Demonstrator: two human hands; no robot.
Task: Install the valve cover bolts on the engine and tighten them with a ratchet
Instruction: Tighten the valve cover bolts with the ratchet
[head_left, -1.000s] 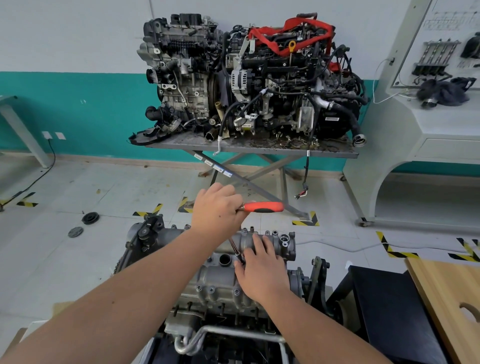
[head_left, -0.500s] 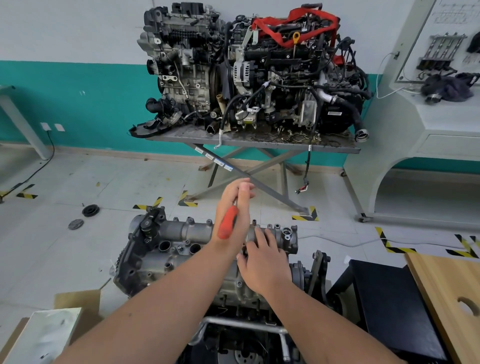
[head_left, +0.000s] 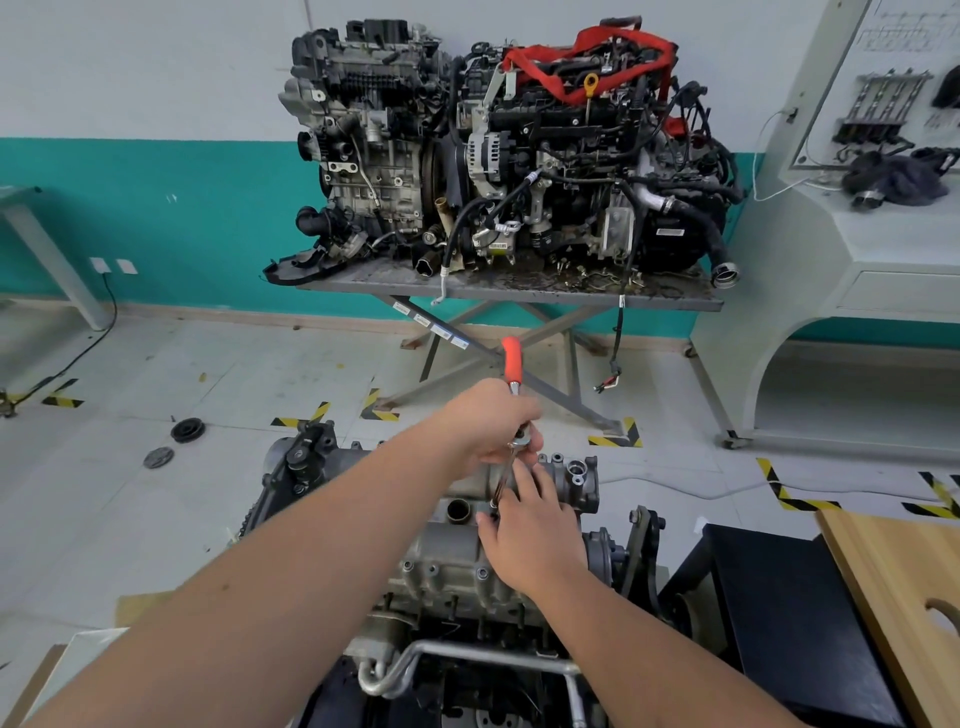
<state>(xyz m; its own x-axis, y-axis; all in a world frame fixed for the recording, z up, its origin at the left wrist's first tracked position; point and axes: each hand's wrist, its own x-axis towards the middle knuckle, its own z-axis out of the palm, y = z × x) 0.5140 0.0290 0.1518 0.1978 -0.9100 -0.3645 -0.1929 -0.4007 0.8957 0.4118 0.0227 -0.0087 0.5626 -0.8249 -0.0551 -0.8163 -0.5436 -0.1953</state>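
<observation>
The grey engine with its valve cover (head_left: 457, 564) stands low in front of me. My left hand (head_left: 488, 423) grips the ratchet (head_left: 511, 361) near its head, and the orange handle points up and away from me. A chrome extension (head_left: 503, 480) runs from the ratchet head down to the cover. My right hand (head_left: 532, 535) rests on the cover with its fingers around the extension's lower end; the bolt there is hidden. Other bolts (head_left: 482, 573) sit along the cover's near edge.
Two larger engines sit on a grey scissor table (head_left: 519, 291) at the wall. A white console (head_left: 831, 291) stands at right. A black box (head_left: 779, 613) and a wooden board (head_left: 898, 587) lie near right. Round black parts (head_left: 187, 429) lie on the floor at left.
The ratchet handle has swung from pointing right, through a down-left tilt, to pointing up and away. My left hand has shifted to the ratchet head. My right hand stays on the cover.
</observation>
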